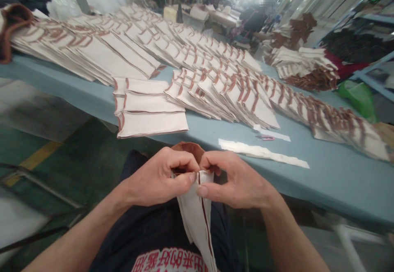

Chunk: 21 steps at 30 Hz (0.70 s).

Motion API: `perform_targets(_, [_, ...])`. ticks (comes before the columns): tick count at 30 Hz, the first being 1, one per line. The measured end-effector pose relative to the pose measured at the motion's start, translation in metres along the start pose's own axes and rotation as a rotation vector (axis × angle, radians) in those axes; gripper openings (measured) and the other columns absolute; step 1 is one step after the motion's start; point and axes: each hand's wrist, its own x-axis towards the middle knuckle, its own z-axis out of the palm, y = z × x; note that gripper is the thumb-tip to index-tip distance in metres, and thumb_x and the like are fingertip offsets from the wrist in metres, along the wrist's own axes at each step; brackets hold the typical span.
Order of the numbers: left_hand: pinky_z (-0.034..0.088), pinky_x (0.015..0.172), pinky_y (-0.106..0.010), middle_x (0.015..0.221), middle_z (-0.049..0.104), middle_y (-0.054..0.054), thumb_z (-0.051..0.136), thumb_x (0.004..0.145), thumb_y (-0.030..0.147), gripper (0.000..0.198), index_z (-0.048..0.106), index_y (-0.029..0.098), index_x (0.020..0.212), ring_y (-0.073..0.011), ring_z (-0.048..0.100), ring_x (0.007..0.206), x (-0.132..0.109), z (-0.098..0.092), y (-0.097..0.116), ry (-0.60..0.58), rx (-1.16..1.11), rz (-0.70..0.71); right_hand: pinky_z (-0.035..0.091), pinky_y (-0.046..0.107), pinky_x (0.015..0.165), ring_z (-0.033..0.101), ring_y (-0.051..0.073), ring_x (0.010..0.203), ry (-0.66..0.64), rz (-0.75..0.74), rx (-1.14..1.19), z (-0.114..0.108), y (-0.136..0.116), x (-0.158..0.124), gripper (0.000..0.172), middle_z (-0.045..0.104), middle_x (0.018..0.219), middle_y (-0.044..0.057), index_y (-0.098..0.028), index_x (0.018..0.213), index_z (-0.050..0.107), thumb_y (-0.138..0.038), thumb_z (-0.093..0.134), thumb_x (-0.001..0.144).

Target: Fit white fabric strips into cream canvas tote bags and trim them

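Above my lap I hold a white fabric piece with brown edging (197, 210), its long end hanging down. My left hand (166, 177) pinches the piece's top edge from the left, thumb and forefinger closed on it. Across from it, my right hand (234, 177) grips the same edge, the thumb pressed on the front. Both sets of fingertips nearly meet at a dark brown seam. Brown material (189, 148) shows just behind the fingers. The fingertips partly cover the top of the piece.
A blue-covered table (209, 134) carries rows of similar white pieces with brown edges (215, 87). Near its front edge lie white strips (261, 152) and small pink-handled snips (265, 138). A brown-and-white fabric pile (304, 67) and a green bag (357, 97) sit at the right.
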Motion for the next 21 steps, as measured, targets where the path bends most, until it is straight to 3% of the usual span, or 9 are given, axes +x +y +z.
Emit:
perform_targets(10, [0.037, 0.051, -0.017, 0.064, 0.052, 0.006, 0.054, 0.082, 0.019, 0.015, 0.063, 0.014, 0.071, -0.0075, 0.044, 0.056, -0.005, 0.005, -0.006, 0.004, -0.227, -0.071, 0.032, 0.024, 0.055, 0.039, 0.01, 0.061, -0.108, 0.029, 0.279, 0.01, 0.011, 0.001, 0.054, 0.045, 0.068, -0.006, -0.019, 0.074, 0.053, -0.069, 0.071, 0.086])
perform_targets(16, [0.037, 0.05, -0.017, 0.062, 0.055, 0.004, 0.056, 0.083, 0.024, 0.019, 0.064, 0.013, 0.07, -0.0077, 0.045, 0.054, -0.009, 0.005, -0.005, 0.0, -0.23, -0.112, 0.032, 0.023, 0.053, 0.04, 0.01, 0.058, -0.137, 0.065, 0.32, 0.012, 0.008, 0.0, 0.038, 0.048, 0.067, -0.006, -0.019, 0.075, 0.055, -0.05, 0.072, 0.09])
perform_targets(21, [0.031, 0.047, -0.017, 0.057, 0.051, 0.004, 0.056, 0.081, 0.024, 0.02, 0.061, 0.014, 0.065, -0.0081, 0.043, 0.052, -0.014, 0.007, 0.012, 0.102, -0.079, -0.2, 0.037, 0.025, 0.062, 0.05, 0.013, 0.066, 0.059, 0.032, 0.026, 0.012, -0.007, -0.001, 0.015, 0.057, 0.07, -0.003, -0.02, 0.074, 0.056, -0.028, 0.061, 0.086])
